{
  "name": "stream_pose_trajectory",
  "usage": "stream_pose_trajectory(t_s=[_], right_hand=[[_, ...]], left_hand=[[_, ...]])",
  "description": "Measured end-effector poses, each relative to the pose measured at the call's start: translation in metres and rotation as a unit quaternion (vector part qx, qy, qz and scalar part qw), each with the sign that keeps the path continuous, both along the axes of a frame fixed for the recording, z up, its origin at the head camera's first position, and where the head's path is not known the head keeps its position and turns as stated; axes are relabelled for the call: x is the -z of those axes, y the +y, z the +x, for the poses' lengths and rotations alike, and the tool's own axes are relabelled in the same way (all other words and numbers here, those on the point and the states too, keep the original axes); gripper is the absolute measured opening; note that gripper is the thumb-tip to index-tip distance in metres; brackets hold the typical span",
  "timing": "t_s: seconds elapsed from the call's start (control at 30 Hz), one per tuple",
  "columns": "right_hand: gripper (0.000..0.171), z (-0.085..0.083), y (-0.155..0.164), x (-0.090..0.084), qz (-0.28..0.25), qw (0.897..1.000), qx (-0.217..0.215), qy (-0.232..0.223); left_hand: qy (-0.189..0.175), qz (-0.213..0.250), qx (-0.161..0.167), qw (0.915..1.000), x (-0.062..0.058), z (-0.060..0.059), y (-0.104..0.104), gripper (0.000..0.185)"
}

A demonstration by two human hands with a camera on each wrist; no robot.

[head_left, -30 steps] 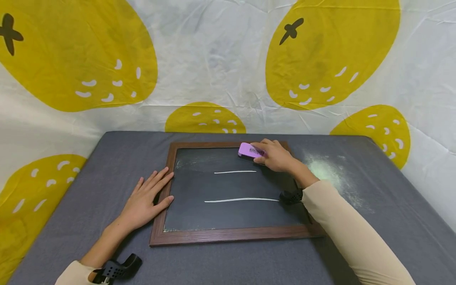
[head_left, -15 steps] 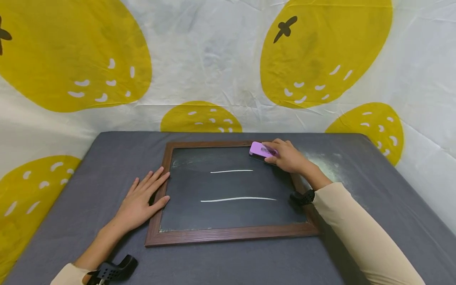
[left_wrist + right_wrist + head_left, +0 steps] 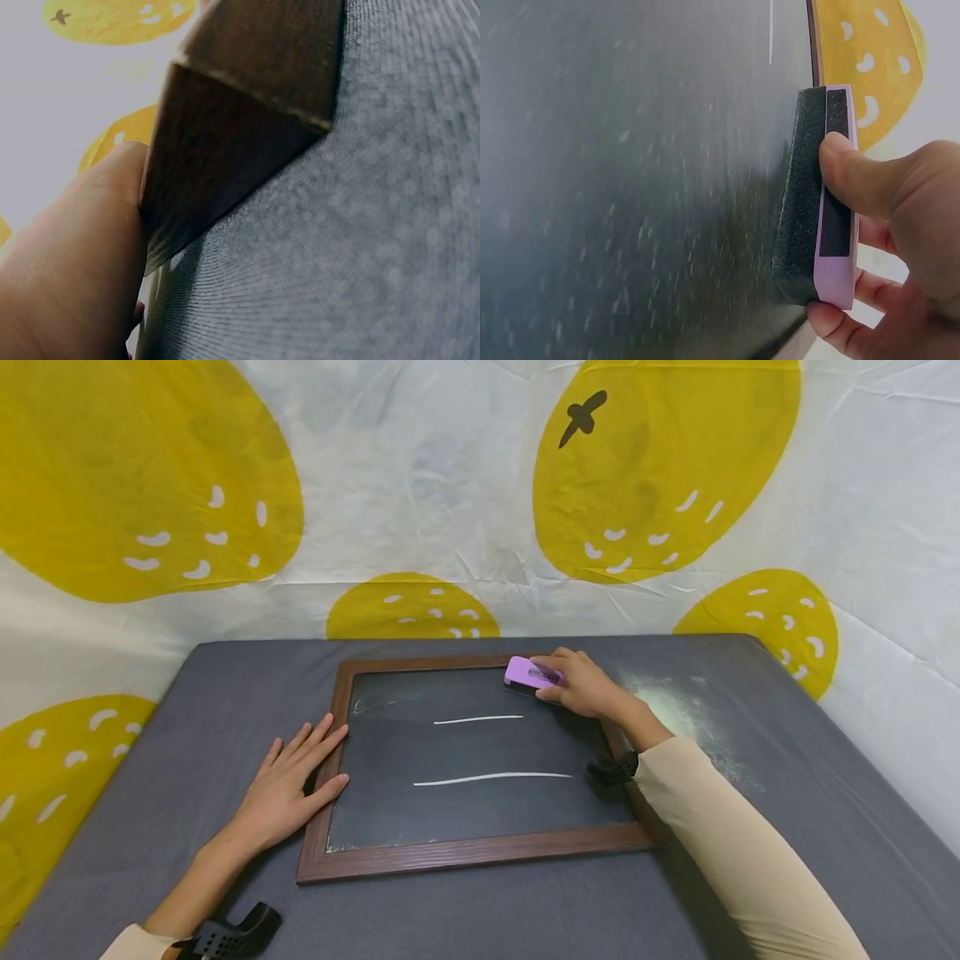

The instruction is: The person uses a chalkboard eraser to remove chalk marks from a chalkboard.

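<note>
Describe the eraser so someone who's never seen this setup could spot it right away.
On the grey table lies a wood-framed chalkboard with two white chalk lines. At its far right corner, the right hand grips the eraser. It is a small block with a lilac-pink back and dark foam pad, the only pink thing there.

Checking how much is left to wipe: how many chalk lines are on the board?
2. An upper chalk line sits just below the eraser in the right hand; a longer lower chalk line crosses mid-board.
</note>
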State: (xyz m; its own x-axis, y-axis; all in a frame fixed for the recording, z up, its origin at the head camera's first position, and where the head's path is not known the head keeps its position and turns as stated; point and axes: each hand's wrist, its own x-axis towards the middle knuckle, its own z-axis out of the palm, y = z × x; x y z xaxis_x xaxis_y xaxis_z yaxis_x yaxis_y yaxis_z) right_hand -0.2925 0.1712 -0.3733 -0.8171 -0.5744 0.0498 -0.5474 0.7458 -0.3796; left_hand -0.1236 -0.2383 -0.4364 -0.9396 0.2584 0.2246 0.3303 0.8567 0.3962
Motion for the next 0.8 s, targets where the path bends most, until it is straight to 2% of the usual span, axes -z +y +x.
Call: stream_pose_trajectory(t_s=[0.8], right_hand=[[0.056,-0.002,-0.082,0.0,0.017,0.999,-0.023,-0.027]], left_hand=[[0.008,0.001,0.001,1.0,0.001,-0.001,-0.001,0.066]])
